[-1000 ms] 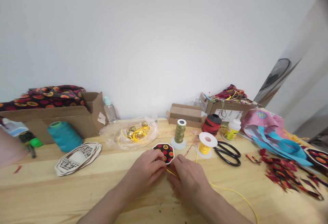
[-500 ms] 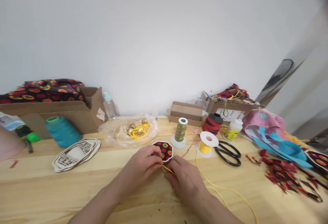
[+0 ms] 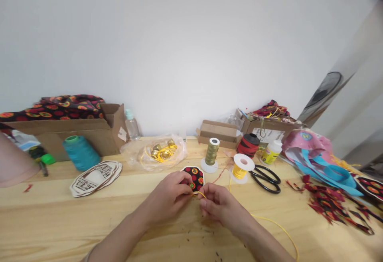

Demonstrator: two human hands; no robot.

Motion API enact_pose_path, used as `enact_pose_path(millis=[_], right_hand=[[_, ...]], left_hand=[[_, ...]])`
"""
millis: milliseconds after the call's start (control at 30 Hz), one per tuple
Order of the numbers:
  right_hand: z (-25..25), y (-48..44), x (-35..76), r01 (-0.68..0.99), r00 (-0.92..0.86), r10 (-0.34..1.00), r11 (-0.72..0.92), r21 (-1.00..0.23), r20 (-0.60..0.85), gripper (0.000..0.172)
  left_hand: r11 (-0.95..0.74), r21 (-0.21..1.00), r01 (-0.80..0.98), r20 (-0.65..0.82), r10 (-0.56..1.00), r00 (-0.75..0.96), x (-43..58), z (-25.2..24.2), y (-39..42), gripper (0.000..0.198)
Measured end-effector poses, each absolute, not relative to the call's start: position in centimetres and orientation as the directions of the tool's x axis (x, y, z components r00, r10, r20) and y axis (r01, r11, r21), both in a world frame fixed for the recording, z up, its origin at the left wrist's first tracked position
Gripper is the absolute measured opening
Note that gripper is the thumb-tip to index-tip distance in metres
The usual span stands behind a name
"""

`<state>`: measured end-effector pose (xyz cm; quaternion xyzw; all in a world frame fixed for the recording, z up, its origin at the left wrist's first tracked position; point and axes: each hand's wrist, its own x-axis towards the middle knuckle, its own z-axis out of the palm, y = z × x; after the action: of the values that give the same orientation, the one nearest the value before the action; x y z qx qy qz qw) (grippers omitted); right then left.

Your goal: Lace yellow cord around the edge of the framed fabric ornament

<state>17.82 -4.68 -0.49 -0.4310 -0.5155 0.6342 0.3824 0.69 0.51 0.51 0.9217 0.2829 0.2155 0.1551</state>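
Patterned patch (image 3: 196, 179); cord (image 3: 201, 193) in right hand (image 3: 225, 206)

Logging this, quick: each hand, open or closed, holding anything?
Left hand: closed on the edge of the patterned piece.
Right hand: closed, pinching yellow cord.

Lies at six o'clock as a white-edged, black floral-print patch (image 3: 196, 176) with yellow cord (image 3: 201, 193) arched by its six-o'clock edge.

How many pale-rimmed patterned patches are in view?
2: a central patch at the fingers of the left hand, and an outlying patch at the picture's right edge, partly cut off. Others may be hidden.
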Motion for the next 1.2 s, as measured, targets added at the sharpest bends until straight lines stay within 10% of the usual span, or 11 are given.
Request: enact_pose_path(millis=[433, 833, 1200], right_hand=[[1.5, -4.1, 19.1, -0.127, -0.203, 0.976, -0.102, -0.987, -0.075, 0.031], [4.8, -1.0, 23.6, 0.358, -0.425, 0.904, 0.117, -0.926, -0.05, 0.027], [1.1, -1.4, 21.9, -0.097, -0.534, 0.82, -0.3, -0.949, -0.205, 0.027]], left_hand=[[-0.782, 0.473, 0.406, 0.276, 0.569, 0.775, 1.3, 0.4, 0.1, 0.011], [-0.697, 0.573, 0.43, 0.169, 0.614, 0.771, -1.4, 1.4, 1.5, 0.022], [-0.601, 0.652, 0.463, 0.113, 0.681, 0.724, -1.4, 1.5, 1.1, 0.032]])
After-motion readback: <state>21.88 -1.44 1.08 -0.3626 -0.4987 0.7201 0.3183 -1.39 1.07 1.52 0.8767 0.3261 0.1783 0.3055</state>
